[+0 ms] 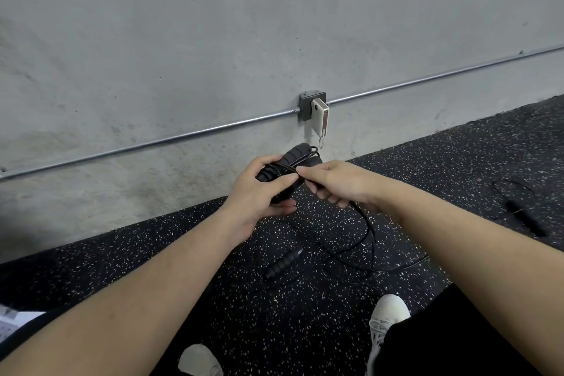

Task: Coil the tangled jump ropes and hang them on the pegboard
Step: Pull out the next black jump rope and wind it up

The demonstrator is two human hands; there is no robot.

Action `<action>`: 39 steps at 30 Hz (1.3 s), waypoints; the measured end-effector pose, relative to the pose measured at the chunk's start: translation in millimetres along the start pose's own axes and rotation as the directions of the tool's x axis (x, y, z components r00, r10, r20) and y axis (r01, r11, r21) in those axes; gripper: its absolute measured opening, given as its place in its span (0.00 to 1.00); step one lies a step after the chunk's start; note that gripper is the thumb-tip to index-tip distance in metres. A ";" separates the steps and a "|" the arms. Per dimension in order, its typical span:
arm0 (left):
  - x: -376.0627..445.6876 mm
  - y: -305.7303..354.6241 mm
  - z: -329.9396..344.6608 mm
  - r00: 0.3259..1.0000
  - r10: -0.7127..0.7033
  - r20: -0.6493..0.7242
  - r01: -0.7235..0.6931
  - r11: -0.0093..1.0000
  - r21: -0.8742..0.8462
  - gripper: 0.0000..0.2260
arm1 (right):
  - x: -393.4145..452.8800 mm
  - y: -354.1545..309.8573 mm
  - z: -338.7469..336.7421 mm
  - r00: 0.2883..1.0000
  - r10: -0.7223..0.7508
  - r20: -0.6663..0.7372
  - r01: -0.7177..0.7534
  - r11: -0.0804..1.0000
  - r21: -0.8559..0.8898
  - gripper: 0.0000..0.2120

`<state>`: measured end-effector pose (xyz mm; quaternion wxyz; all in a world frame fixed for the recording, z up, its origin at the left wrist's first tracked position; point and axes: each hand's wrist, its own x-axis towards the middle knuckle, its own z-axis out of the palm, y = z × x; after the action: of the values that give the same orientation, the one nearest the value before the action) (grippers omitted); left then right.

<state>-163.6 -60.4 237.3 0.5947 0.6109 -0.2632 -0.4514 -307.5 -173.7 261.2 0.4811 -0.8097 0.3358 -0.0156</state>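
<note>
Just above the middle of the frame, the left hand (259, 192) is curled around a bundle of black jump rope handles (293, 159), thumb lying across the top and the fingers (283, 207) wrapped underneath, so the foam grips stick out past the hand toward the grey concrete wall (213, 24). The right hand (332, 183) meets it from the right: thumb and forefinger pinch the thin black cord (367, 232) where it crosses the handles, while the other fingers are loosely bent below, and whether they touch the cord cannot be told. From that pinch the cord drops down and loops over the black speckled floor (152, 268) in the lower centre of the frame. A second handle (282, 264) lies on the floor below the hands, apart from the held bundle. Near the right edge another jump rope (522, 207) lies on the floor, well apart from the hands. On the wall, a metal conduit (152, 143) runs across to a junction box (305, 101) with a pale charger (320, 119) plugged in, just above the hands. Two light shoes (387, 314) show at the bottom of the frame.
</note>
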 end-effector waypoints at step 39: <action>13.2 21.0 -18.4 0.988 -0.152 0.001 0.141 0.912 -0.385 0.12 | -9.0 15.3 -8.0 0.960 -0.280 -0.025 0.279 0.937 0.210 0.13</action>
<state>-137.2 -66.0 252.2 0.6710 0.5071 -0.1144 -0.5287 -325.4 -179.6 256.1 0.5582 -0.7934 0.2126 -0.1173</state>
